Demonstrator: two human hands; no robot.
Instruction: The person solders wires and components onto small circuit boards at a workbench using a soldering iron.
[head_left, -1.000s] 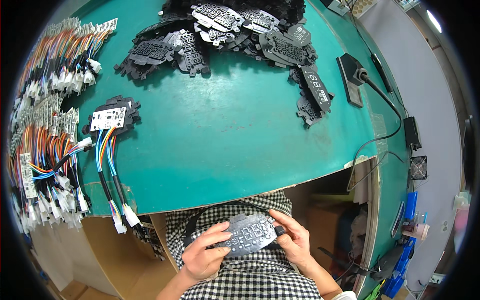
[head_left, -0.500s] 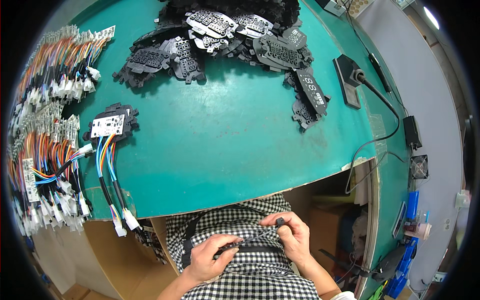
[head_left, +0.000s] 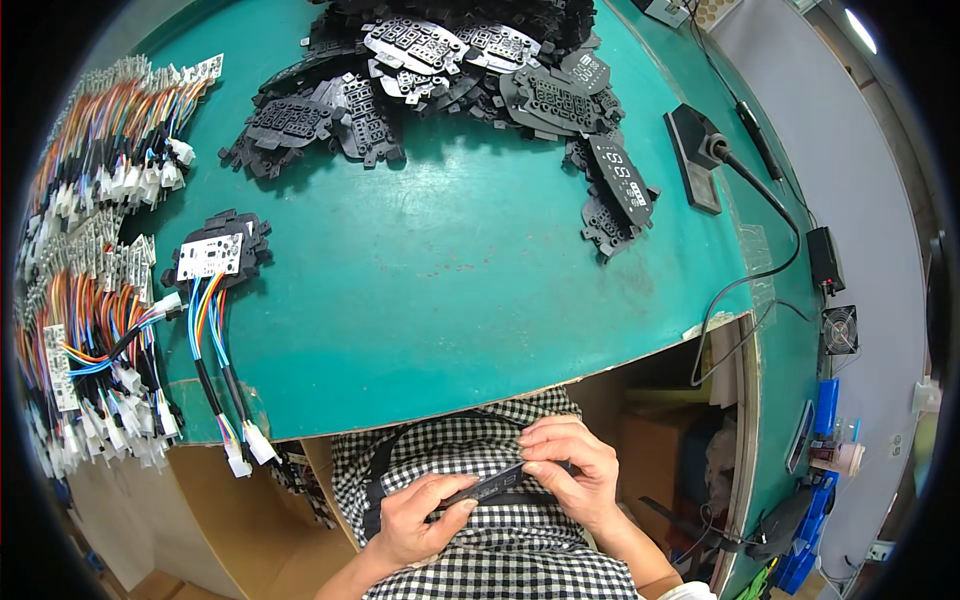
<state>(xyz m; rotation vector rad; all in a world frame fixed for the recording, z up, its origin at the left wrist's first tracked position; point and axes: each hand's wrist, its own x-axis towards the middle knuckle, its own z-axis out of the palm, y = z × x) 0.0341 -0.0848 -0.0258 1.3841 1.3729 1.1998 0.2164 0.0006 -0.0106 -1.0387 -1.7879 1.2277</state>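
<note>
One black panel [head_left: 497,485], edge-on, hangs before the near edge of the worktop [head_left: 450,330], long axis running left to right, clamped at either end in the grip of left hand [head_left: 413,522] and right hand [head_left: 582,474].

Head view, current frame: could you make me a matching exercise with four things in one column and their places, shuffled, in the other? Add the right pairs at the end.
Things
1. dark panel
2. wire bundles
3. pile of panels
4. small fan

Places
A. heaped at the far side of the green table
B. on the right, by the grey wall
C. held between the left hand and the right hand, seen nearly edge-on
D. along the left side of the table

Right pairs: 1-C, 2-D, 3-A, 4-B
</note>
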